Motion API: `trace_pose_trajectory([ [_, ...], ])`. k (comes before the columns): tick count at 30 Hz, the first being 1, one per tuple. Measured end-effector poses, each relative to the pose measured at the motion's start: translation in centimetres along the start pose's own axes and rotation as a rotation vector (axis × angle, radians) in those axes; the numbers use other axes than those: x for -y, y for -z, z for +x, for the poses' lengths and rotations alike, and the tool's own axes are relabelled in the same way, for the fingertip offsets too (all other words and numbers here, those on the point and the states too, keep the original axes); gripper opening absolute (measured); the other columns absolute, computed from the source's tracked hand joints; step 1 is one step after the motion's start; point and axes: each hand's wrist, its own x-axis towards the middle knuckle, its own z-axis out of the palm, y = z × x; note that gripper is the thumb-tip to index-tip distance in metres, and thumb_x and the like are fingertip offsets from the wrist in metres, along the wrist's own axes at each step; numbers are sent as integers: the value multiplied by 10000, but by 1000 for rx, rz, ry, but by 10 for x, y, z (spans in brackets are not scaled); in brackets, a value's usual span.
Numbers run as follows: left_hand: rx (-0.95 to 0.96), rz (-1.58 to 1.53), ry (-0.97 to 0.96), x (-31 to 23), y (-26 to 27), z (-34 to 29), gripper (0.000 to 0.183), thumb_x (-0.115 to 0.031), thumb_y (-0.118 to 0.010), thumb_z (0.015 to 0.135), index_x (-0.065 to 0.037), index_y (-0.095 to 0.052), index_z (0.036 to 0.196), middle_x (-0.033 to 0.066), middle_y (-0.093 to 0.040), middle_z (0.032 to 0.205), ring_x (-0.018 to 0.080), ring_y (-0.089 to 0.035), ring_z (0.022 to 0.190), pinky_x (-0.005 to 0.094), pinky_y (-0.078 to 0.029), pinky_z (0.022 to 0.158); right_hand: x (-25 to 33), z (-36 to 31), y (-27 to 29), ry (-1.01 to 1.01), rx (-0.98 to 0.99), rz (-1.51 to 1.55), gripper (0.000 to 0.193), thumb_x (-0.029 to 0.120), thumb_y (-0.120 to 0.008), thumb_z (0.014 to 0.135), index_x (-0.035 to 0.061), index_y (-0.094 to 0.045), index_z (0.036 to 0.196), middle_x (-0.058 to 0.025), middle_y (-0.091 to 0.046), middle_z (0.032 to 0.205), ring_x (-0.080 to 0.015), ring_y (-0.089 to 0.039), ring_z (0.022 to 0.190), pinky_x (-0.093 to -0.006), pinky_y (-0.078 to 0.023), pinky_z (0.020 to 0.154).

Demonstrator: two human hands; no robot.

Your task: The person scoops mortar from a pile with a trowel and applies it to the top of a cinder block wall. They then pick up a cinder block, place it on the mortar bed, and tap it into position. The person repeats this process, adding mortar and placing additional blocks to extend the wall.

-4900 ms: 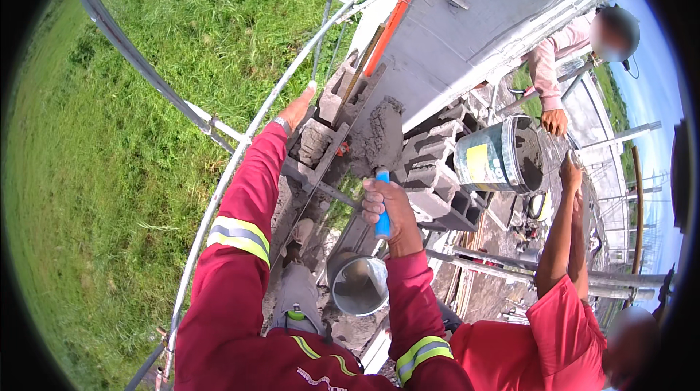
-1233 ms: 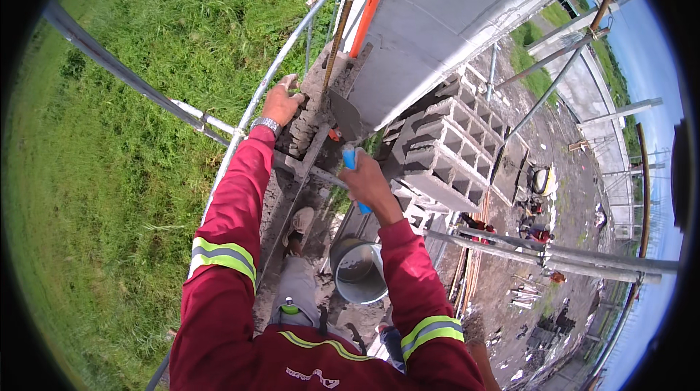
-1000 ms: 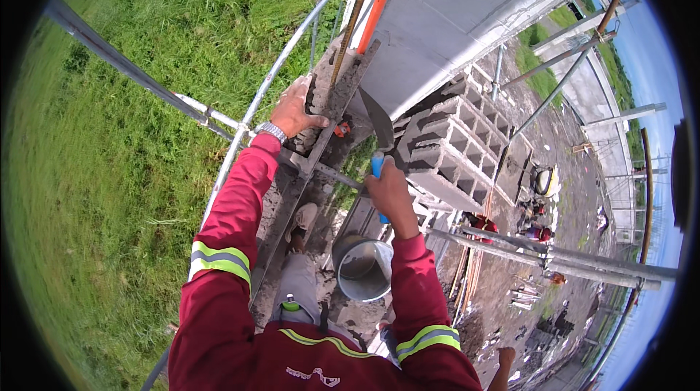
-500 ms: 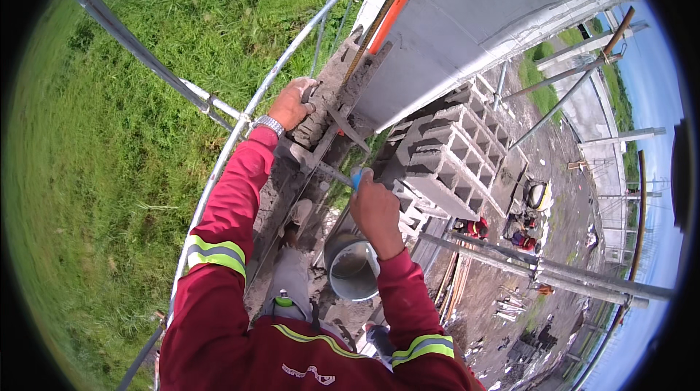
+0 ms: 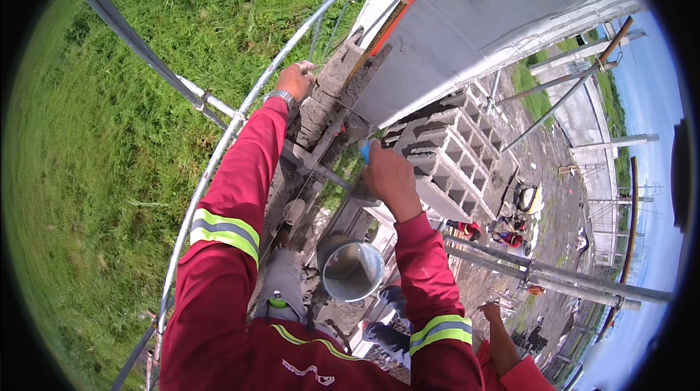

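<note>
My left hand (image 5: 295, 82) is at the outer edge of the concrete block wall (image 5: 318, 115), its fingers curled at the blocks' top. What those fingers hold, if anything, I cannot make out. Wet mortar lies along the wall top just below this hand. In my right hand (image 5: 392, 178) is a trowel (image 5: 364, 150), gripped by its blue handle. Its blade points toward the wall and is hard to make out against the grey. A bucket (image 5: 353, 268) with grey contents stands below my right forearm.
Stacked hollow blocks (image 5: 459, 154) stand right of the wall. A grey concrete panel (image 5: 467, 26) with an orange strip (image 5: 408, 5) rises ahead. Scaffold pipes (image 5: 219, 161) curve along the grassy left side. Another person's red-sleeved arm (image 5: 503, 351) shows at lower right.
My left hand has slid forward along the wall's outer edge. My right hand has drawn the trowel back from the mortar, to the right and up. A co-worker's arm has appeared at lower right.
</note>
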Motion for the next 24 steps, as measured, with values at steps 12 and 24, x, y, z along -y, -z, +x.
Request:
trace_pose_trajectory([
  [12,-87,166,-29,15,-21,12,373,-303,-784,867,-37,-757,1128,84,-771,952,200,-693,856,344,-527,824,28,10,20,-132,244,-184,532,111,-627,858,-160,-564,1312,-100,-741,774,-225,-742,685,-348,-565,563],
  [24,-62,-11,57,37,-25,27,326,-280,-774,860,-58,-776,1100,100,-784,979,225,-720,893,337,-533,858,40,113,45,-134,646,-38,175,159,-714,822,134,-808,968,-43,-783,977,-246,-767,828,-441,-595,599],
])
